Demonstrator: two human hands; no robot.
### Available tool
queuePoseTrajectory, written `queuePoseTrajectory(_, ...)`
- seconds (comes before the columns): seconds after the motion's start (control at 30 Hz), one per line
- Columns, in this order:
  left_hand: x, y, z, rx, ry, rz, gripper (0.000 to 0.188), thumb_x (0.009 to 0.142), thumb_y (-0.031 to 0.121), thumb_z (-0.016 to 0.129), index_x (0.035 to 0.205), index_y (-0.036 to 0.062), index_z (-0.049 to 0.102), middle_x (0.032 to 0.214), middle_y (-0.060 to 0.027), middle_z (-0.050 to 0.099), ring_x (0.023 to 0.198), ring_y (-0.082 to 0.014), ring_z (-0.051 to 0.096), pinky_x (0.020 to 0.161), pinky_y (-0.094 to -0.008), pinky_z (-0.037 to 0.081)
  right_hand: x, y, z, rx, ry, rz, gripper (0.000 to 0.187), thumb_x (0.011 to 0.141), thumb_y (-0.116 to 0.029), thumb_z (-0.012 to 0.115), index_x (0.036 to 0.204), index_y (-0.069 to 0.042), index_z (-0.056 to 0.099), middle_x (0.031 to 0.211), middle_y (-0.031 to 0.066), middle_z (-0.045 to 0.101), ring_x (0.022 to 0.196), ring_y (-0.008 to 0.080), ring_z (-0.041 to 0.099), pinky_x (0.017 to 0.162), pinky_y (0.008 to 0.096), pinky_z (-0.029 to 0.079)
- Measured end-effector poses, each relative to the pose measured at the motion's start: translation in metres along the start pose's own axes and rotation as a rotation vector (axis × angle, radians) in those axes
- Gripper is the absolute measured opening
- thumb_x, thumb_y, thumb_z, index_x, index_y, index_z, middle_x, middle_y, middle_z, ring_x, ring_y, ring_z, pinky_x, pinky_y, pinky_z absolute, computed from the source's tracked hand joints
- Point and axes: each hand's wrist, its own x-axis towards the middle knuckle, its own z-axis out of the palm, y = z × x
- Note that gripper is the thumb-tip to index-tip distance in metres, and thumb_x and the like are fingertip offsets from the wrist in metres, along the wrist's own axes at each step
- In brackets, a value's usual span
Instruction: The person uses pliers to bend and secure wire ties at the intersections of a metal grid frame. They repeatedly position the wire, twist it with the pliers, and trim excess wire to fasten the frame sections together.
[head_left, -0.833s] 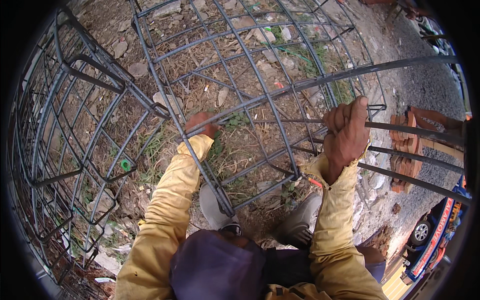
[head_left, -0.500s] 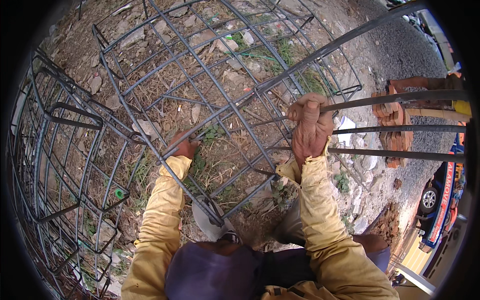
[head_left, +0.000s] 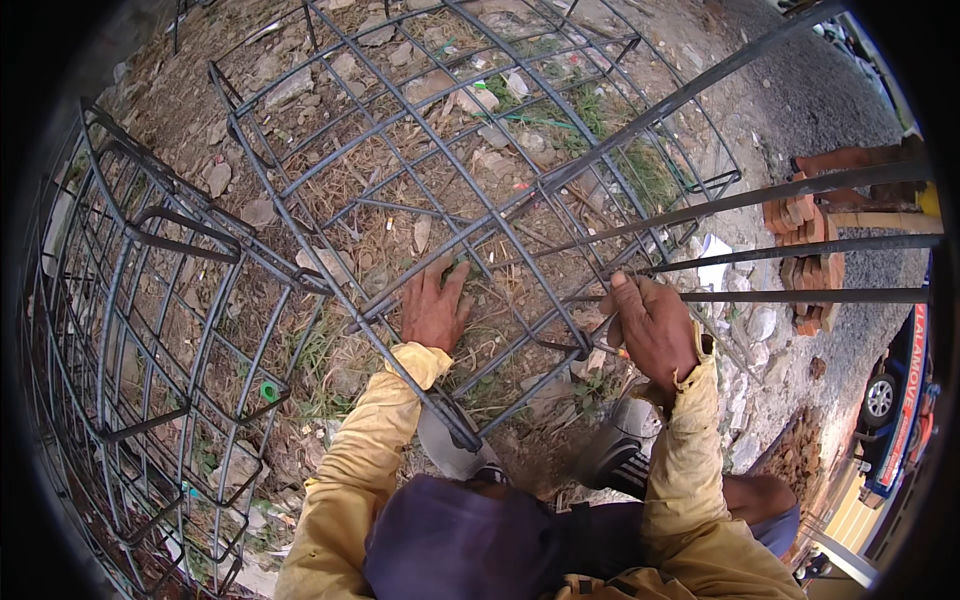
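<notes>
A steel rebar cage (head_left: pixel 415 108) of crossed bars and bent ties lies in front of me. My left hand (head_left: pixel 437 308) is open, its fingers spread at the cage's lower bars; whether they touch a bar I cannot tell. To its right, my right hand (head_left: pixel 652 328) is closed with thumb and fingers pinched together beside the cage's near right corner. A small thin piece shows at those fingers, too small to make out. Just above this hand run several long steel bars (head_left: pixel 790 245), passing from the cage to the right.
Another rebar cage (head_left: pixel 150 330) stands at my left. Stacked red bricks (head_left: pixel 805 265) lie at the right, near a grey gravel strip (head_left: pixel 800 110). Stones, dry grass and litter cover the ground. My shoes (head_left: pixel 450 445) are below the near bars. A blue vehicle (head_left: pixel 890 400) is at the far right.
My right hand has let go of the upper long bar and come down toward the near corner. My left hand has moved right and up, its fingers now spread.
</notes>
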Motion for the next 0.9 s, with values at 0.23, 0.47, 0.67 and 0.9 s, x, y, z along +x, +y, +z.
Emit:
queuePoseTrajectory(0.23, 0.031, -0.027, 0.02, 0.148, -0.274, -0.108, 0.029, 0.079, 0.022, 0.069, 0.107, 0.015, 0.068, 0.12, -0.012, 0.051, 0.113, -0.0329, 0.052, 0.094, -0.0449, 0.043, -0.01, -0.004, 0.032, 0.513, -0.688, -0.099, 0.033, 0.096, -0.037, 0.058, 0.094, -0.005, 0.06, 0.071, -0.0013, 0.055, 0.064, 0.0086, 0.05, 0.056, 0.0269, 0.042)
queuePoseTrajectory(0.47, 0.016, -0.032, 0.047, 0.237, -0.052, -0.089, 0.028, 0.087, 0.023, 0.055, 0.105, 0.0016, 0.059, 0.119, -0.0169, 0.054, 0.115, -0.0375, 0.049, 0.096, -0.0522, 0.04, -0.005, 0.013, 0.109, 0.453, -0.663, -0.257, 0.019, 0.093, -0.022, 0.064, 0.096, -0.004, 0.058, 0.076, -0.0023, 0.054, 0.07, 0.0047, 0.045, 0.061, 0.0232, 0.04)
queuePoseTrajectory(0.67, -0.035, 0.015, 0.005, 0.154, -0.067, -0.015, 0.061, 0.078, 0.028, 0.068, 0.131, 0.0046, 0.049, 0.137, -0.0175, 0.041, 0.13, -0.0402, 0.037, 0.104, -0.0511, 0.036, 0.007, 0.027, 0.128, 0.54, -0.401, -0.16, 0.027, 0.093, -0.025, 0.065, 0.106, -0.006, 0.051, 0.079, 0.0002, 0.055, 0.064, 0.006, 0.047, 0.053, 0.0215, 0.038)
queuePoseTrajectory(0.9, -0.047, 0.008, 0.025, -0.103, -0.052, -0.277, 0.07, 0.075, 0.02, 0.071, 0.137, 0.006, 0.042, 0.14, -0.0185, 0.039, 0.124, -0.0408, 0.041, 0.098, -0.0512, 0.042, 0.006, 0.015, 0.143, 0.842, -0.494, -0.225, 0.021, 0.092, -0.018, 0.065, 0.102, -0.005, 0.052, 0.077, 0.0011, 0.055, 0.054, 0.005, 0.043, 0.045, 0.0212, 0.033)
